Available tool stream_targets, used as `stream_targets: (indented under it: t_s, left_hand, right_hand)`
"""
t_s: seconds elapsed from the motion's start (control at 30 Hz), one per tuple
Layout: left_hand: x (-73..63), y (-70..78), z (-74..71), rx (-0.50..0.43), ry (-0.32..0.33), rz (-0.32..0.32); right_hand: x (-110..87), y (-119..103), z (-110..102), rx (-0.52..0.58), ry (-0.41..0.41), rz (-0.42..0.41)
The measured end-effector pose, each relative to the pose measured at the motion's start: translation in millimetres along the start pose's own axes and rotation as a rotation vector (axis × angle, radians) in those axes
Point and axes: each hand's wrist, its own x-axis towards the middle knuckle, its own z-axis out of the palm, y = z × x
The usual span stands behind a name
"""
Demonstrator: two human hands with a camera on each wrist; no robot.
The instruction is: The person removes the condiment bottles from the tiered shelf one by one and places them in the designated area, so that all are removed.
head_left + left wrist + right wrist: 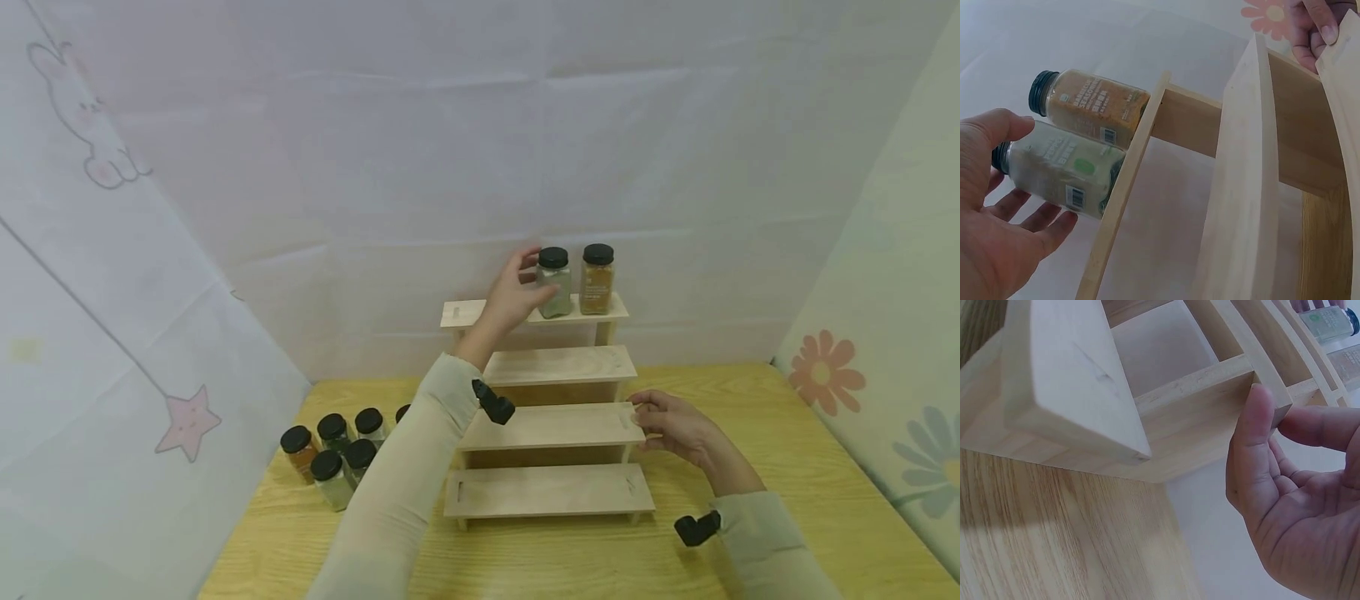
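On the top tier of a stepped wooden rack (555, 425) stands a black-lidded spice jar with pale green contents (555, 287). My left hand (516, 292) is spread around this jar, thumb on one side and fingers on the other. In the left wrist view the fingers (1054, 228) look loose beside the glass; whether any touch it is hard to tell. Right beside stands a spice jar with orange-brown contents (597, 282). My right hand (675, 427) pinches the right end of the rack's second tier from the bottom, thumb and forefinger on its corner (1272, 403).
Several black-lidded spice jars (330, 479) stand grouped on the wooden table (255, 542), left of the rack; my left sleeve partly hides them. A pale cloth wall (420, 167) rises behind the rack, with printed cloth at both sides.
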Motion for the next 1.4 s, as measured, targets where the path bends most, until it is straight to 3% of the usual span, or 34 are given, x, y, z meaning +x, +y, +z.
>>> stream_targets:
  t_s: [0.4,0.77,1.0,1.4]
  left_hand:
    - [14.2,11.0,13.7,0.08,0.015,-0.027]
    - [12.4,12.5,12.3,0.074,0.039,-0.043]
    - [-5.1,17.9,-3.5,0.072,0.049,0.01]
    - [-51.7,28.0,-55.1,0.082,0.049,0.084]
  right_hand:
    - [-1.7,-1.8,-0.5,-0.005,0.002,0.004]
    - [2.4,-0.4,-2.3,0.012,-0.004,0.008]
    - [3.0,3.2,0.1,0.025,-0.014,0.012]
    - [2.4,0.3,-2.4,0.019,-0.015,0.016]
